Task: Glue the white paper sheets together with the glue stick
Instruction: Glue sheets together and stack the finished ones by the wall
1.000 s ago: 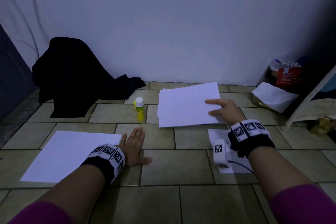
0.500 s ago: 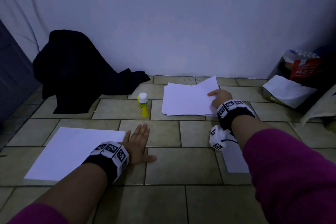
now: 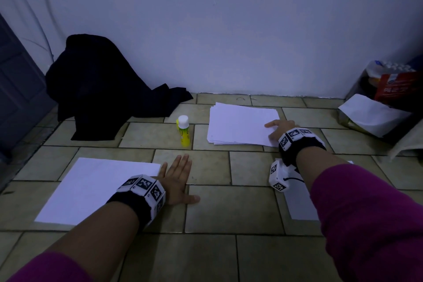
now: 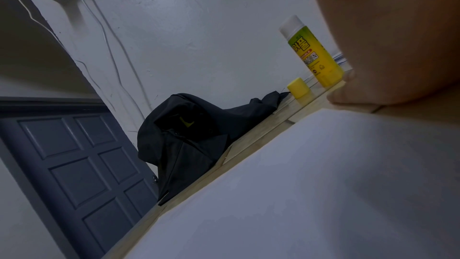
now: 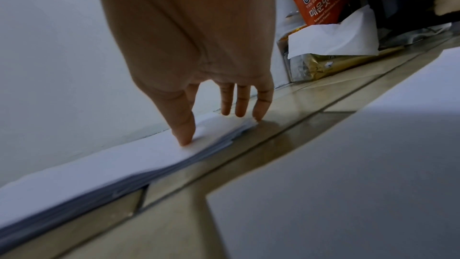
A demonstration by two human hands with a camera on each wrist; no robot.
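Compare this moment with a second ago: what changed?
The right hand laid the lifted top sheet back flat on the paper stack; its fingertips now rest there. The left hand, single sheet and glue stick stayed put.

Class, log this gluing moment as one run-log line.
left hand: flat on floor | right hand: fingertips on paper stack | glue stick: upright, untouched
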